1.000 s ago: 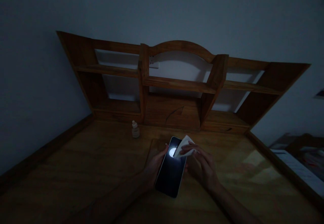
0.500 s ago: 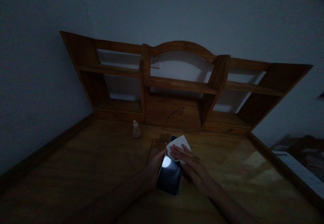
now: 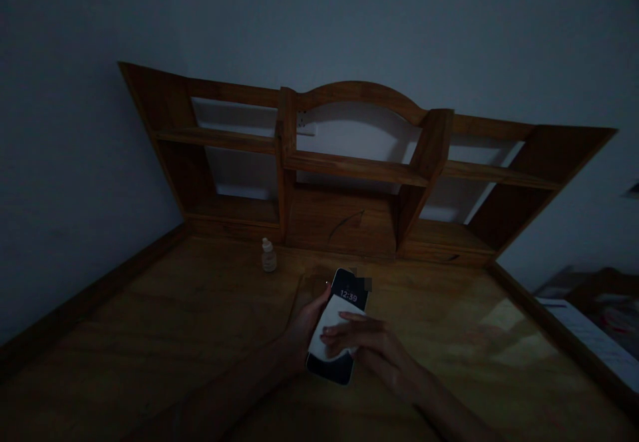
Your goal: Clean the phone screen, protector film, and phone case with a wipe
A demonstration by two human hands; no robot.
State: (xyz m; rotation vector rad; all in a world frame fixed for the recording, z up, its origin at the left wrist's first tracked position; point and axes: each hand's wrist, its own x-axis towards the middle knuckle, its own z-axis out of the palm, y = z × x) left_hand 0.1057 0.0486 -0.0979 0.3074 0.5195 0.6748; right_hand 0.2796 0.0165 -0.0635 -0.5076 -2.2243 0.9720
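Observation:
A dark smartphone (image 3: 339,371) with a light rim is tilted over the desk, its screen facing me and showing the time 12:39. My left hand (image 3: 300,332) grips the phone along its left edge, thumb near the upper side. Across the middle of the screen lies a white cloth or wipe (image 3: 324,331), pressed down by the fingers of my right hand (image 3: 367,342). The cloth covers much of the screen, leaving the top and bottom ends visible. Most fingers of my left hand are hidden behind the phone.
A small bottle with a white cap (image 3: 268,257) stands on the wooden desk (image 3: 190,322), left of the phone. Along the back rises a wooden shelf unit (image 3: 349,166) against the wall. Papers (image 3: 589,335) lie beyond the desk's right edge. The room is dim.
My right hand has slid the cloth from the phone's upper end down toward its lower half. The screen has lit up with the time, and the bright reflection is no longer seen.

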